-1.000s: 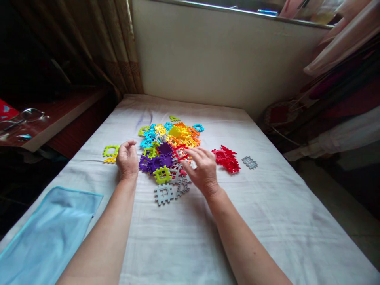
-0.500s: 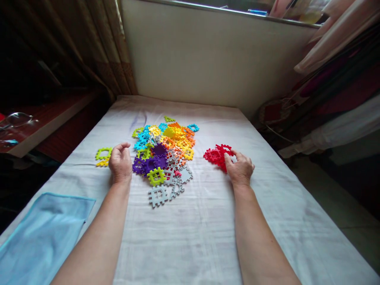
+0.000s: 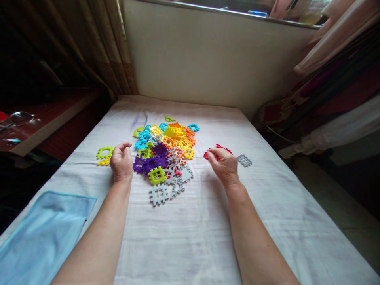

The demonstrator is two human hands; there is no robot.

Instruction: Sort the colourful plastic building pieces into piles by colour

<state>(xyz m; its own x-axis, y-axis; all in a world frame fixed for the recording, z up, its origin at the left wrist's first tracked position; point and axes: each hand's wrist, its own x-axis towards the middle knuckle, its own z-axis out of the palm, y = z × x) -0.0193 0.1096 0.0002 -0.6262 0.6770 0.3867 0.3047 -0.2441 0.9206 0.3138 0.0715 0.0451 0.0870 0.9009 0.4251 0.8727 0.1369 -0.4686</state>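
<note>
My left hand (image 3: 121, 163) rests on its side on the bed sheet with its fingers curled in. It lies just left of a heap of notched plastic building tiles, with purple tiles (image 3: 152, 161) nearest to it. My right hand (image 3: 224, 163) is over the small pile of red tiles (image 3: 225, 147), covering most of it. Its thumb and fingers are drawn together, and no tile shows in them. To the right of that hand, a grey tile (image 3: 244, 160) lies apart. Grey (image 3: 158, 194), green (image 3: 157, 175), yellow (image 3: 181, 142) and blue tiles (image 3: 143, 139) make up much of the heap.
A light blue cloth (image 3: 47, 233) lies at the left on the white sheet (image 3: 184, 245). Beyond my left hand are a green tile (image 3: 105, 152) and a yellow one (image 3: 103, 162). Glasses (image 3: 22, 118) stand on a reddish shelf (image 3: 53, 122). Clothes hang at the right.
My right hand has moved left across the red pile. The grey tile now lies in view where that hand was. My left hand stays in place.
</note>
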